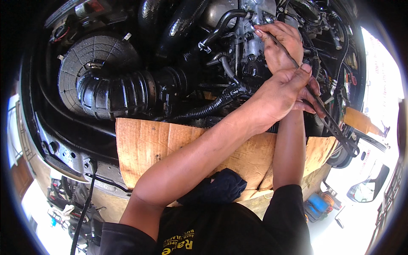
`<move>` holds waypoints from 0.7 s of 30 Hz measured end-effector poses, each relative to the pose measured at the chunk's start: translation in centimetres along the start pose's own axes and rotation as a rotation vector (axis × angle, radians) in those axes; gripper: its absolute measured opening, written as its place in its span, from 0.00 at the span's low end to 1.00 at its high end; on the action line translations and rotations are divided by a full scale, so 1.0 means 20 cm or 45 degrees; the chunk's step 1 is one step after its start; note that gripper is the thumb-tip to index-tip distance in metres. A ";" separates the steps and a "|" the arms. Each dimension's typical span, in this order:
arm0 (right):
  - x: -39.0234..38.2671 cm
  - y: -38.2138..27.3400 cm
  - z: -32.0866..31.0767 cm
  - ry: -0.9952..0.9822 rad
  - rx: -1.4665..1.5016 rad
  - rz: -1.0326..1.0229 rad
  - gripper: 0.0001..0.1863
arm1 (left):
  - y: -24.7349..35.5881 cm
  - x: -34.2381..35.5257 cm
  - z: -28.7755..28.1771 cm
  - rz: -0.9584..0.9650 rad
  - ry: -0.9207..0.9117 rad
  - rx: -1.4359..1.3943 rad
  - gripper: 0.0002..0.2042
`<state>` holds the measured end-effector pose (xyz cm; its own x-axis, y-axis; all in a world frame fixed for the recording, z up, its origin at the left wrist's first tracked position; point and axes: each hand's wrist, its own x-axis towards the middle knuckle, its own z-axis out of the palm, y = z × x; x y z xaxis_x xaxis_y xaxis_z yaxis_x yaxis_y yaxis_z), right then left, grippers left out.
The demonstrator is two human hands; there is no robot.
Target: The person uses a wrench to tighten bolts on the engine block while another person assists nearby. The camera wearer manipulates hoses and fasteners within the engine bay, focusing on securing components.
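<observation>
A long, thin, dark belt-like strip [331,123] runs slantwise from the engine's top towards the right front edge of the bay, where its low end looks doubled or looped. I cannot make out its exact kind. My left hand [282,95] reaches across over my right forearm and is closed round the strip's middle, thumb on top. Farther in, my right hand [284,49] is closed, its thumb and finger pinching the strip's upper end beside the grey metal engine parts [254,42]. A curved black hose [223,25] lies just left of these fingertips.
A ribbed black intake duct [121,93] and round air-cleaner housing [100,53] fill the left. Cardboard [157,142] covers the bay's front edge, with a dark cloth [223,187] on it. A thin black rod [87,199] stands at lower left. Wires and hoses crowd the right.
</observation>
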<state>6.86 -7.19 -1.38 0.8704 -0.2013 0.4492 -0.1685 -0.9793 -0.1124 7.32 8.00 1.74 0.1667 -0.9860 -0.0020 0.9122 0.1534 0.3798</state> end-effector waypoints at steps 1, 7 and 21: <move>-0.01 0.00 -0.01 -0.018 0.009 0.024 0.08 | 0.00 0.00 0.00 -0.004 -0.011 -0.013 0.27; 0.00 -0.01 0.00 0.020 -0.006 0.097 0.09 | 0.00 0.00 0.01 0.020 0.019 0.006 0.27; -0.05 0.01 0.04 0.068 0.108 0.176 0.09 | -0.01 -0.01 0.01 -0.019 0.033 0.001 0.26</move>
<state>6.35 -7.20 -2.54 0.8155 -0.3372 0.4703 -0.2435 -0.9372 -0.2498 7.06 8.11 1.91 0.1625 -0.9862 -0.0316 0.9145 0.1385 0.3802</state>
